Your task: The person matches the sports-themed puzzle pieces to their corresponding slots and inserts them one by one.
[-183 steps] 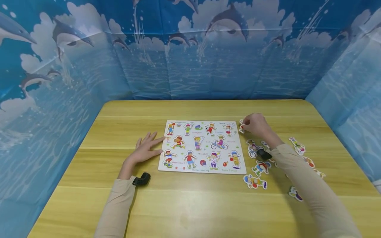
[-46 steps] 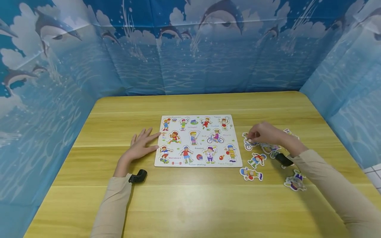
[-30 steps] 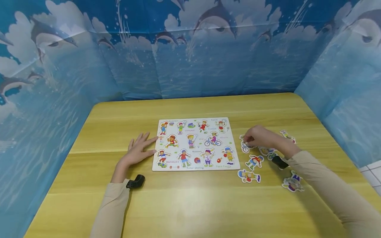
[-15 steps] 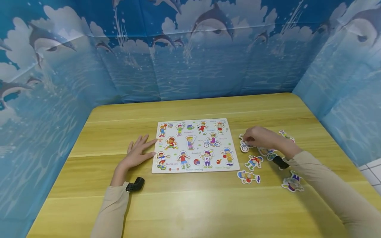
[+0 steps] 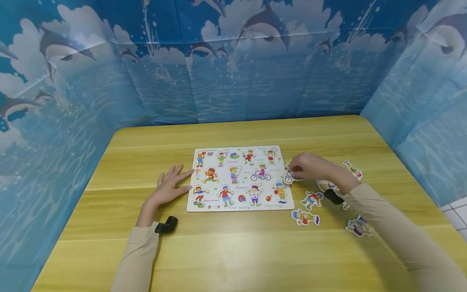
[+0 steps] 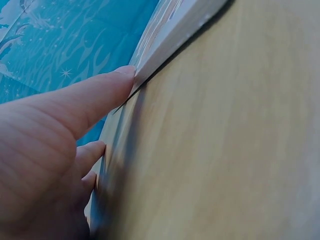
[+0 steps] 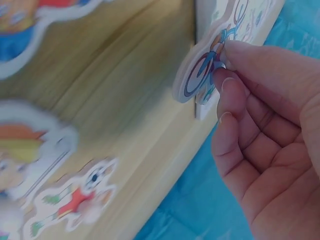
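A flat puzzle board printed with children at sports lies mid-table. My left hand rests at its left side, fingers spread; in the left wrist view the index finger or thumb touches the edge of the board. At the opposite edge my right hand pinches a bicycle puzzle piece between thumb and fingertips. In the right wrist view that bicycle piece is tilted up beside the board's edge, its rider partly hidden by the fingers.
Several loose pieces lie right of the board: a roller-skater piece, a table-tennis piece, a piece at the front right and one farther back. A footballer piece shows in the right wrist view. Dolphin-printed cloth surrounds the table.
Over the last half second my right hand has carried the bicycle piece left, up to the board's right edge. Earlier it held another piece by the board's far right corner. The left hand stays put.
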{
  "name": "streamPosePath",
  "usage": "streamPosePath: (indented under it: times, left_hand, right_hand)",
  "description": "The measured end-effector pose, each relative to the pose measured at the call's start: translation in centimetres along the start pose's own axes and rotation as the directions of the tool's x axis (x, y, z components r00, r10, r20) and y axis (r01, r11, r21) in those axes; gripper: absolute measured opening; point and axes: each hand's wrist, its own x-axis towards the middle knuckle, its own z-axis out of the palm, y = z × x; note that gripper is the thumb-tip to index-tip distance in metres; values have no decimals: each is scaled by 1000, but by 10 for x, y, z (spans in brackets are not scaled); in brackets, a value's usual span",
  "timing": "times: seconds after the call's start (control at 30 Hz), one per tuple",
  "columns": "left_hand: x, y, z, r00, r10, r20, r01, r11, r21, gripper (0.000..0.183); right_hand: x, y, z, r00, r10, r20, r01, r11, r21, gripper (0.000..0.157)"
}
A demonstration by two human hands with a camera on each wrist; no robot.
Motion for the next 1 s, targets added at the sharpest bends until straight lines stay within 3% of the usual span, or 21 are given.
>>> streamPosePath:
  times: [0.43, 1.0]
  left_hand:
    - [2, -1, -2, 1000, 2, 5, -2, 1000, 5, 59]
    - [0, -2, -1, 1000, 9, -3, -9, 1000, -2, 58]
  right_hand:
    - [39, -21, 6, 999, -26, 37, 27, 999, -22, 14]
    - [61, -30, 10, 999, -47, 22, 48, 998, -36, 20]
